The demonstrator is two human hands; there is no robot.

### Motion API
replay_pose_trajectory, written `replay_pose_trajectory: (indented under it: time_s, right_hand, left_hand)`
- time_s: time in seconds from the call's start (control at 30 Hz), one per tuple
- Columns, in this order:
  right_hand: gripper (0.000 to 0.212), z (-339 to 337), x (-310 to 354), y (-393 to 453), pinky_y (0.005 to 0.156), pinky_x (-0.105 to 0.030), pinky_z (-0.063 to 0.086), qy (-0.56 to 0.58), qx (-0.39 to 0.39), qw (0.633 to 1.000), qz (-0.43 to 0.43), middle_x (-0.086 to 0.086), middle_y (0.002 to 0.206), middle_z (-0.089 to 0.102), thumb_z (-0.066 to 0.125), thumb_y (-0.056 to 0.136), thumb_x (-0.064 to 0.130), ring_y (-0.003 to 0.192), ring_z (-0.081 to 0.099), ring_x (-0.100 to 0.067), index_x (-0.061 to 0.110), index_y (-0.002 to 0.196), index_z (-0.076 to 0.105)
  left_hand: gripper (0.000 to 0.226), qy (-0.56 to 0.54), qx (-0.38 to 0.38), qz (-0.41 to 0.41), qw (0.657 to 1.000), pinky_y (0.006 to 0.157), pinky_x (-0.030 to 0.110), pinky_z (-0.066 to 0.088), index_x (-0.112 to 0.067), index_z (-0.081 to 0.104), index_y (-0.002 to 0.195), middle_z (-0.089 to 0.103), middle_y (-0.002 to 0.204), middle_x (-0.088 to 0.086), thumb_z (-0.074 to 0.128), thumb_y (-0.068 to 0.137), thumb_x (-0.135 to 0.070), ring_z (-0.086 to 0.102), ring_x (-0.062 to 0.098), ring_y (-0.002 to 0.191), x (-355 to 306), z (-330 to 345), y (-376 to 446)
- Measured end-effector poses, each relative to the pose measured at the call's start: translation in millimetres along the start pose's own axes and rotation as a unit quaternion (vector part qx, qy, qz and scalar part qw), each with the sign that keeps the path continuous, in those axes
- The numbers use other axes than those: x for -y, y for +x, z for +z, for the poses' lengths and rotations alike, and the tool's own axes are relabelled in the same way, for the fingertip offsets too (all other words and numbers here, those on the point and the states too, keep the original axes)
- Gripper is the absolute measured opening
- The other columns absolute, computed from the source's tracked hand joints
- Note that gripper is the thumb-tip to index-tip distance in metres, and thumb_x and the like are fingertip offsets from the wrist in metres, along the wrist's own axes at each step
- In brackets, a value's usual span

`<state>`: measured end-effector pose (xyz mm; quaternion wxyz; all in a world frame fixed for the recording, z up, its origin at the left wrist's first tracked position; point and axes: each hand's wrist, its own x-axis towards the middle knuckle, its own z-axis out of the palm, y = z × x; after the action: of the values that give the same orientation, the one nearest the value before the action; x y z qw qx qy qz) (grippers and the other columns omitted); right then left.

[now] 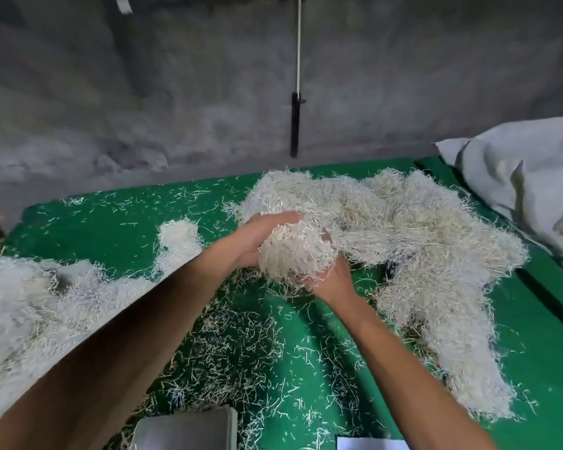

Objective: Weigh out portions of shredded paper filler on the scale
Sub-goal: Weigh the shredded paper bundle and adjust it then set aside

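Clearly, in the head view, a clump of shredded paper filler [294, 251] is held up between both hands above the green table [111, 228]. The left hand [257, 237] is laid over the top and left side of the clump with its fingers only gently bent, pressing rather than pinching. The right hand [330, 279] is cupped underneath, its fingers largely buried in the strands, so how far they are curled cannot be told. The clump is drawn from the near edge of the large pile [420, 241], to which strands are still joined on its right side. A second heap [39, 303] is spread at the left, and loose strands are scattered over the table. What is taken to be the scale [189, 430], a metal platform, is seen at the bottom edge, near the body and well apart from the clump.

The filler is judged very light, soft and springy, tangled enough to trail. A cradling hold from below and above is judged best; loose strands are likely to be shed on the way to the scale.
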<state>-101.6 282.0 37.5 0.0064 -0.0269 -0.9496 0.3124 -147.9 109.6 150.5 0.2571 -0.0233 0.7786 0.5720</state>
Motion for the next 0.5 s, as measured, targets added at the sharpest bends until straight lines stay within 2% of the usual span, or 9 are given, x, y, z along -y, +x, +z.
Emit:
replay_pose_trajectory:
  time_s: [0.03, 0.07, 0.13, 0.17, 0.23, 0.27, 0.33, 0.43, 0.5]
  right_hand:
    - [0.039, 1, -1, 5, 0.099, -0.033, 0.055, 0.056, -0.028, 0.998, 0.022, -0.007, 0.11, 0.057, 0.055, 0.104, 0.012, 0.094, 0.06, -0.02, -0.001, 0.14, 0.048]
    - [0.036, -4, 0, 9, 0.089, -0.039, 0.059, 0.092, -0.052, 0.994, 0.039, -0.004, 0.102, 0.054, 0.048, 0.105, 0.003, 0.087, 0.058, -0.021, 0.002, 0.141, 0.049]
    - [0.029, -23, 4, 15, 0.061, -0.037, 0.057, -0.018, -0.091, 0.995, 0.044, -0.004, 0.096, 0.056, 0.044, 0.106, 0.004, 0.069, 0.056, -0.018, 0.005, 0.131, 0.057]
    - [0.028, -29, 5, 18, 0.057, -0.034, 0.055, -0.066, -0.101, 0.991, 0.049, -0.007, 0.101, 0.059, 0.043, 0.106, 0.005, 0.067, 0.057, -0.017, 0.006, 0.129, 0.059]
    - [0.027, -38, 11, 22, 0.072, -0.038, 0.06, -0.117, -0.111, 0.986, 0.051, -0.012, 0.118, 0.059, 0.048, 0.103, 0.006, 0.085, 0.064, -0.022, 0.008, 0.124, 0.063]
    - [0.026, -37, 13, 23, 0.081, -0.041, 0.06, -0.134, -0.106, 0.984, 0.044, -0.013, 0.124, 0.057, 0.054, 0.099, 0.005, 0.097, 0.064, -0.025, 0.009, 0.122, 0.064]
    - [0.031, -36, 12, 25, 0.089, -0.042, 0.059, -0.1, -0.078, 0.99, 0.054, -0.013, 0.128, 0.055, 0.061, 0.094, -0.001, 0.108, 0.062, -0.028, 0.009, 0.124, 0.06]
    - [0.026, -36, 1, 26, 0.076, -0.034, 0.057, -0.039, -0.05, 0.995, 0.079, -0.008, 0.103, 0.059, 0.045, 0.099, -0.009, 0.096, 0.062, -0.024, 0.004, 0.118, 0.056]
    - [0.02, -40, -4, 29, 0.064, -0.029, 0.049, -0.049, -0.046, 0.992, 0.109, -0.004, 0.094, 0.058, 0.046, 0.103, -0.004, 0.086, 0.059, -0.018, 0.004, 0.119, 0.055]
  left_hand:
    - [0.136, 0.077, 0.0, -0.005, 0.997, 0.116, 0.053, 0.024, -0.037, 0.023, 0.156, 0.019, 0.164, -0.001, 0.082, 0.042, -0.083, 0.021, 0.028, 0.151, 2, 2, 0]
    - [0.141, 0.161, -0.009, -0.013, 0.987, 0.115, 0.051, 0.028, -0.036, 0.019, 0.157, 0.02, 0.164, 0.0, 0.081, 0.04, -0.085, 0.024, 0.029, 0.149, 5, 2, 2]
    - [0.129, 0.284, -0.027, -0.008, 0.959, 0.108, 0.044, 0.038, -0.029, 0.02, 0.156, 0.027, 0.162, 0.008, 0.084, 0.053, -0.073, 0.039, 0.028, 0.142, 15, -3, 8]
    - [0.115, 0.326, -0.026, 0.007, 0.945, 0.101, 0.038, 0.045, -0.023, 0.023, 0.155, 0.038, 0.155, 0.012, 0.084, 0.064, -0.06, 0.05, 0.024, 0.13, 19, -2, 7]
    - [0.078, 0.419, -0.028, 0.046, 0.906, 0.075, 0.024, 0.057, -0.012, 0.041, 0.144, 0.064, 0.118, 0.009, 0.073, 0.078, -0.04, 0.064, 0.014, 0.093, 21, 7, 1]
    - [0.065, 0.458, -0.04, 0.069, 0.885, 0.063, 0.021, 0.057, -0.009, 0.048, 0.136, 0.065, 0.099, 0.002, 0.069, 0.081, -0.036, 0.063, 0.011, 0.079, 17, 15, -3]
    - [0.054, 0.487, -0.04, 0.124, 0.864, 0.052, 0.014, 0.047, -0.008, 0.053, 0.132, 0.056, 0.086, -0.007, 0.067, 0.084, -0.03, 0.054, 0.005, 0.07, 7, 32, -7]
    - [0.08, 0.382, 0.023, 0.122, 0.916, 0.039, 0.001, 0.036, -0.006, 0.03, 0.152, 0.047, 0.102, -0.012, 0.069, 0.085, -0.022, 0.041, -0.005, 0.07, -5, 35, -6]
    - [0.09, 0.351, 0.025, 0.117, 0.929, 0.042, 0.002, 0.038, -0.012, 0.022, 0.156, 0.053, 0.129, 0.002, 0.07, 0.082, -0.023, 0.047, -0.001, 0.074, -4, 33, -7]
